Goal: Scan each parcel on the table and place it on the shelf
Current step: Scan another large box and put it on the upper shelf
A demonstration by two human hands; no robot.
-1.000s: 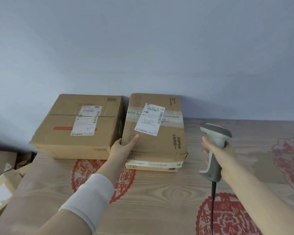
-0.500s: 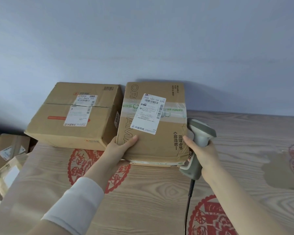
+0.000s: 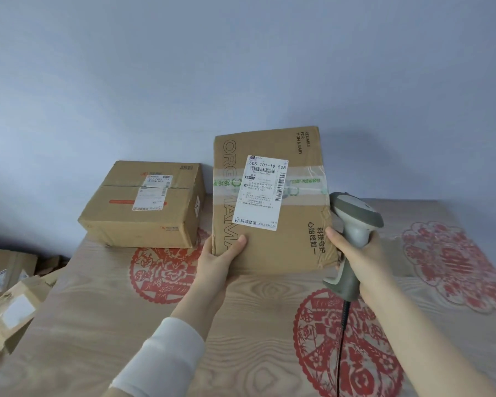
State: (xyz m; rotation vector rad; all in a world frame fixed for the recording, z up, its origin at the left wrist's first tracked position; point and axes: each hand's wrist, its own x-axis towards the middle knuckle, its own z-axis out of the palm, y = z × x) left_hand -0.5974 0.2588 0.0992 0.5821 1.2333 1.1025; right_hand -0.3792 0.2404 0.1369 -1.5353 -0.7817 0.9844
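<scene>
Left hand (image 3: 222, 255) pinches parcel (image 3: 289, 242) corner, tilting label (image 3: 265, 193) up, likely for scanning; right hand (image 3: 361, 253) clenched round scanner (image 3: 355, 213), thumb steadying parcel edge.

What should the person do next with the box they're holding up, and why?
Probably swing the scanner out from beside the parcel and aim it at the white label. The left hand grips the parcel's lower corner with the label facing us, but the right hand holds the scanner at the parcel's right edge, not pointed at the barcode.
</scene>
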